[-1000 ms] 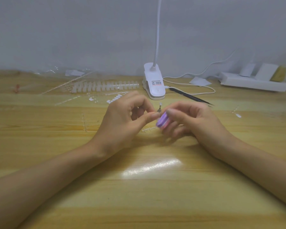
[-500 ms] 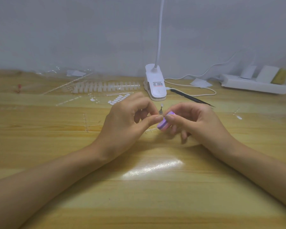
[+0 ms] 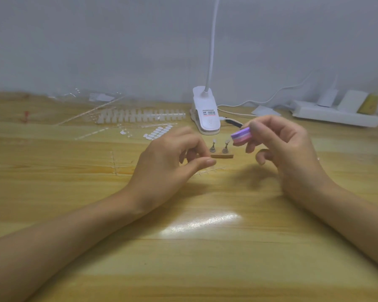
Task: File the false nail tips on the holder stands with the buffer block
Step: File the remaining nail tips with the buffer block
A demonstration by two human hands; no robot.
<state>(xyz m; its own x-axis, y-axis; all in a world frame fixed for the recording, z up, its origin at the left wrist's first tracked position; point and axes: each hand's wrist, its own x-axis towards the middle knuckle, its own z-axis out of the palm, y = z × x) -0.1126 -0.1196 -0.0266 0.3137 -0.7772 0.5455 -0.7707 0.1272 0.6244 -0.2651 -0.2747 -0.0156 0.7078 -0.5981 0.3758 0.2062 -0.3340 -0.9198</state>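
Observation:
Two small metal holder stands stand on a thin brown base at the table's middle, each with a clear false nail tip on top. My right hand pinches the purple-and-pink buffer block between thumb and forefinger, lifted just up and right of the right stand. My left hand rests left of the stands with its fingers loosely curled and its thumb tip close to the base's left end. I see nothing held in it.
A white clip lamp stands behind the stands, with black tweezers beside it. Rows of nail tips, loose tips and clear plastic strips lie at the left. A white power strip sits at the back right.
My hands have drawn apart. The right hand lifted the buffer block up and to the right, off the nail tip. The left hand let go, uncovering both stands and the base.

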